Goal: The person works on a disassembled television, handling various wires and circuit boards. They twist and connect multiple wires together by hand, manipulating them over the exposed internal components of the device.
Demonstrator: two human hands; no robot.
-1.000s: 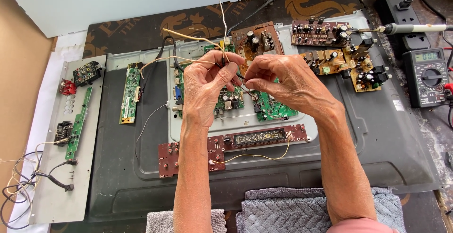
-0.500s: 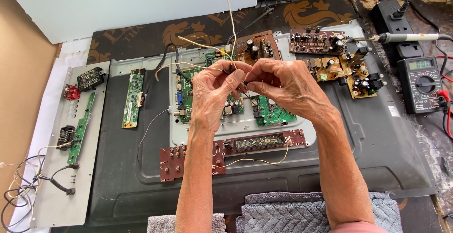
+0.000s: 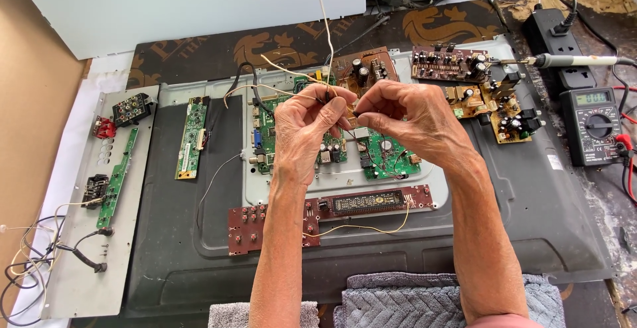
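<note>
Above green board [image 3: 381,155], hands unmoved, wire [image 3: 325,29] straighter

Back panel [image 3: 199,261]: matt dark plastic. Shield plate [image 3: 292,185] & side bracket [image 3: 66,288]: dull grey sheet metal. Main PCB [image 3: 381,155]: glossy green laminate. Front PCB [image 3: 259,228]: brown, matt. Towel [image 3: 398,301]: grey terry cloth, rough. Wire [image 3: 325,9]: smooth pale plastic insul.

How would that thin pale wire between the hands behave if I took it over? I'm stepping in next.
The thin pale wire probably holds its shape: its free end stands upward above the left hand and right hand. It looks very light, and likely kinks easily, being so slender.
</note>
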